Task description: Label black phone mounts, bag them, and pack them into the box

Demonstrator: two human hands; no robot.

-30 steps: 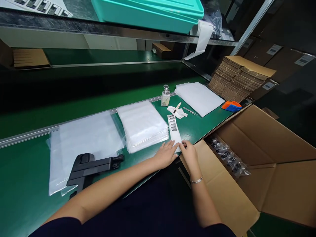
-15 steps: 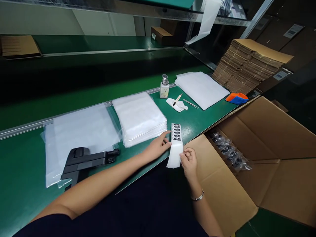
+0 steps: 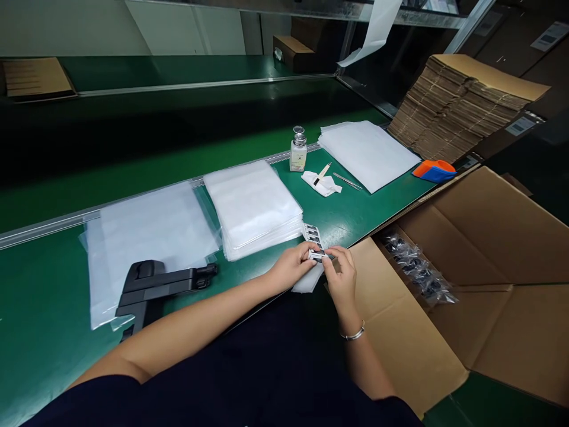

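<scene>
A white label strip [image 3: 313, 237] with several dark printed labels lies at the near edge of the green table [image 3: 53, 284], its blank end hanging over the edge. My left hand [image 3: 291, 268] pinches the strip from the left. My right hand [image 3: 340, 276], with a bracelet on the wrist, pinches at a label on the strip from the right. A black plastic part [image 3: 155, 286] rests on the table to the left, partly on a clear plastic bag [image 3: 146, 237]. A stack of clear bags [image 3: 251, 207] lies just beyond my left hand.
An open cardboard box [image 3: 466, 279] holding bagged black parts [image 3: 415, 270] stands at my right. Farther back are a small bottle [image 3: 298, 150], a white cloth with a stick [image 3: 320, 182], tweezers [image 3: 347, 181], white sheets [image 3: 367, 153], an orange-blue tool [image 3: 433, 171] and stacked flat cardboard [image 3: 462, 107].
The strip was lifted off the table half a second ago and now lies back at the edge. Both hands have come together on it. The camera has tilted down.
</scene>
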